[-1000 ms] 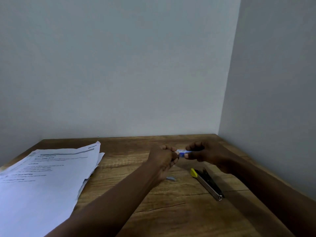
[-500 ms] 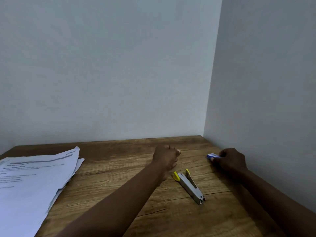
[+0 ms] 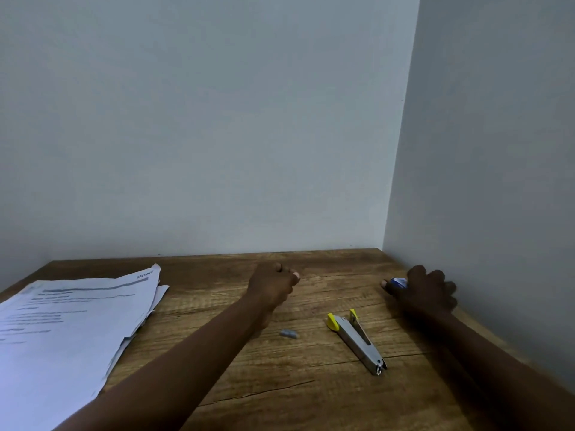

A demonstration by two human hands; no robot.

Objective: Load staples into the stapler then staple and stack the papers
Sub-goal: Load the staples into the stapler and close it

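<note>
At nine o'clock from where I look, the papers point(image 3: 71, 321) lie in a loose, fanned stack on the wooden counter point(image 3: 311, 393), printed side up, with the corners of the lower sheets poking out past the top one at the right edge.

Moving toward the centre, my left hand point(image 3: 273, 286) hangs over the counter at about twelve o'clock, fingers curled into a fist. Its grip looks closed, with thumb and fingertips pressed together, but I cannot tell whether anything small sits between them.

Just below the hand, toward six o'clock from it, a small grey strip of staples point(image 3: 288, 333) lies flat on the wood, apart from everything else.

At about two o'clock from that strip lies the stapler point(image 3: 356, 339), swung open in a narrow V, its two yellow tips pointing to eleven o'clock and its hinge end toward five o'clock. Neither hand touches it.

Far over at two o'clock, near the side wall point(image 3: 497, 181), my right hand point(image 3: 427, 290) rests low on the counter. Its grip is curled around a small blue staple box point(image 3: 398, 283), which sticks out from the fingers on the left.
</note>
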